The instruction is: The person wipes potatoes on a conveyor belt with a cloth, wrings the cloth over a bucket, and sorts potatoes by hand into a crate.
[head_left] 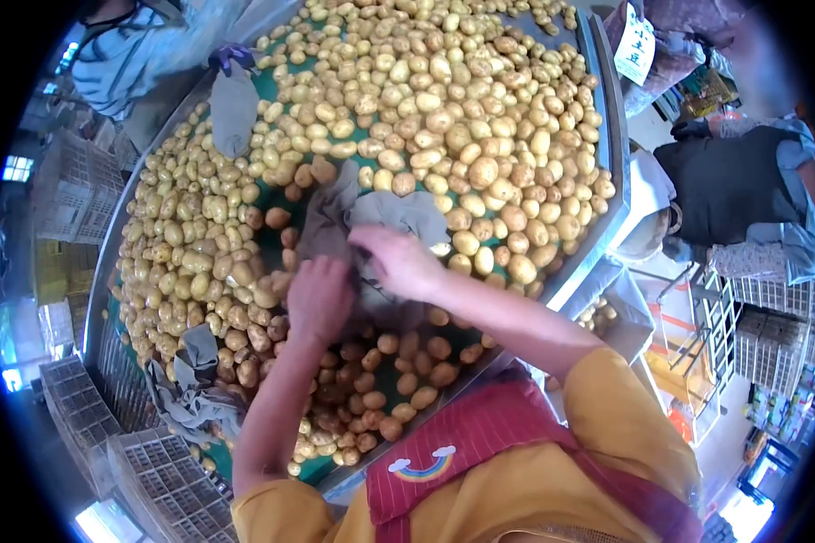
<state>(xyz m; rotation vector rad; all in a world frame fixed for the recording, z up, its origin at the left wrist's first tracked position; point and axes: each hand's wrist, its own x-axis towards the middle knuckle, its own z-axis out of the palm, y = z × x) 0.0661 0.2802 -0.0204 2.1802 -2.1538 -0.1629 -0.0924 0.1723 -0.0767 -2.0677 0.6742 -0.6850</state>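
A crumpled grey cloth [398, 215] lies over the potatoes [444, 118] in the middle of the sorting table. My left hand [321, 297] has its fingers curled into the cloth's near left side. Just to its right, my right hand [397, 262] is closed on the same cloth, with thumb and fingers pinched together. Both fingertips are partly hidden in the folds. Round the cloth, potatoes lie on a green surface, which shows through in patches.
More grey cloth [195, 398] lies at the table's left edge. At the far left a person [145, 59] stands near a purple glove [234, 56] and a grey fabric piece [235, 113]. Another person [733, 181] is at the right. Stacked crates [172, 480] flank the table.
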